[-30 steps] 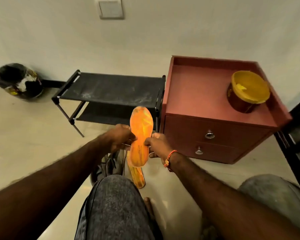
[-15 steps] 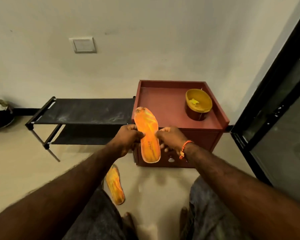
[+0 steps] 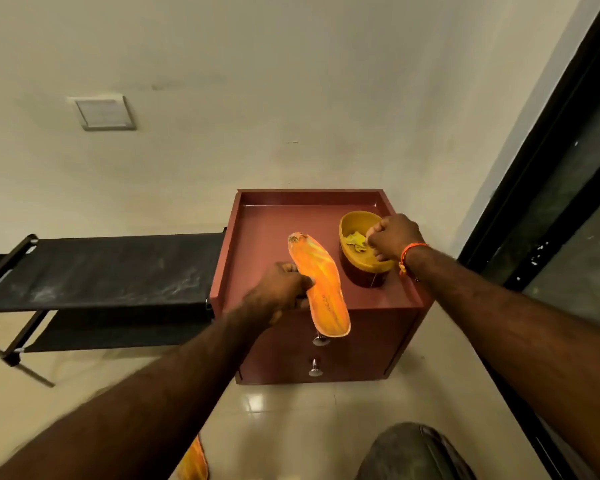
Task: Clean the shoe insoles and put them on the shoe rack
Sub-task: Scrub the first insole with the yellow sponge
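Left hand [image 3: 284, 289] grips the orange insole [image 3: 321, 289] at its long edge near the waist, thumb on top; the insole is held over the front of the red cabinet [image 3: 388, 299], heel end overhanging the drawer front. Right hand [image 3: 394, 237] is curled over the yellow bowl [image 3: 352, 261], fingers closed on a yellowish cloth [image 3: 355, 240] inside. Judgement: the insole looks thin, light and flexible — likely foam, with a frayed toe tip, so wipe from the mid-section and keep the grip there to stop it bending. Second insole [image 3: 194, 459] lies on the floor, bottom edge of view. Shoe rack [image 3: 94, 271] stands just left of the cabinet — nothing on its top shelf.
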